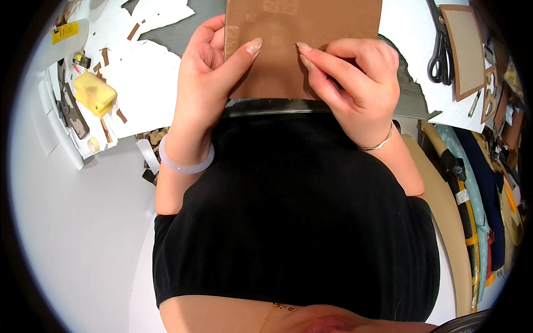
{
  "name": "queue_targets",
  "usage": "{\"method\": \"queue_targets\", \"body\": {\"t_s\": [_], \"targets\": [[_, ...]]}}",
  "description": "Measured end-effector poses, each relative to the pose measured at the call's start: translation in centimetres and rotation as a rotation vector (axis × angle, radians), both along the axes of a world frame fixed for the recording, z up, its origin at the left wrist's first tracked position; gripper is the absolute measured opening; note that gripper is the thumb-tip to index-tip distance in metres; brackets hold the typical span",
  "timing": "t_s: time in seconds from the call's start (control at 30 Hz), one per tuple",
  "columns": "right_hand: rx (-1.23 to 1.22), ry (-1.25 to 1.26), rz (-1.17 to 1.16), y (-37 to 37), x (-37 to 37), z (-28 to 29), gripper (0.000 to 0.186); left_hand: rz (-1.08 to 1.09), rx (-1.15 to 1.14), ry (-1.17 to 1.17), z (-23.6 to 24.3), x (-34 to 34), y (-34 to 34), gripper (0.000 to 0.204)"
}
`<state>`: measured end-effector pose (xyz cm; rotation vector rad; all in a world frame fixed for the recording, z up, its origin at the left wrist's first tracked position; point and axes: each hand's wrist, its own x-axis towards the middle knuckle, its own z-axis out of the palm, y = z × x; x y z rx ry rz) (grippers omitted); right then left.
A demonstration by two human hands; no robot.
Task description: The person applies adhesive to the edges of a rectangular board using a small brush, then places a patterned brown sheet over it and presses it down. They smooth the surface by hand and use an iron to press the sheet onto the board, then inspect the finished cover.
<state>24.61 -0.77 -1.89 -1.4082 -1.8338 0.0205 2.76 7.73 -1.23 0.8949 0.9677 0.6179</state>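
A flat brown leather-like panel (277, 66) with straight edges and faint lighter patches is held up over the near edge of the table. My left hand (205, 72) grips its left side, thumb on the face and fingers curled behind. On the panel's right part, my right hand (361, 72) has its thumb and forefinger pinched together at the surface, with the other fingers folded in. Whatever may lie between those fingertips is too small to make out. The panel's far edge runs out of view.
White torn sheets (144, 77) and brown scraps lie on the left, beside a yellow sponge-like block (95, 91) and a phone-like object (74, 111). Black-handled scissors (440, 61) and a brown-bordered beige panel (463, 53) lie right. Rolled materials (447, 183) stand at my right.
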Motion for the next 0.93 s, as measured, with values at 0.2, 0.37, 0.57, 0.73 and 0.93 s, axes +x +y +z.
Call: {"method": "queue_targets", "body": {"t_s": [0.2,0.37,0.57,0.73,0.93], "targets": [[-0.005,0.016,0.021,0.0,-0.1,-0.1,0.032,0.022,0.0,-0.022,0.2,0.2,-0.2,0.051],[-0.008,0.014,0.029,-0.1,-0.1,0.0,0.031,0.03,-0.003,-0.021,0.3,0.4,-0.3,0.052],[-0.101,0.062,-0.022,-0.3,-0.1,0.2,0.022,0.025,0.005,-0.017,0.4,0.3,-0.3,0.052],[-0.319,0.247,-0.094,0.5,0.2,1.8,0.019,0.037,-0.001,-0.021,0.4,0.4,-0.4,0.052],[-0.52,0.239,-0.112,1.8,-0.2,4.3,0.018,0.033,0.006,-0.029,0.2,0.3,-0.5,0.052]]}}
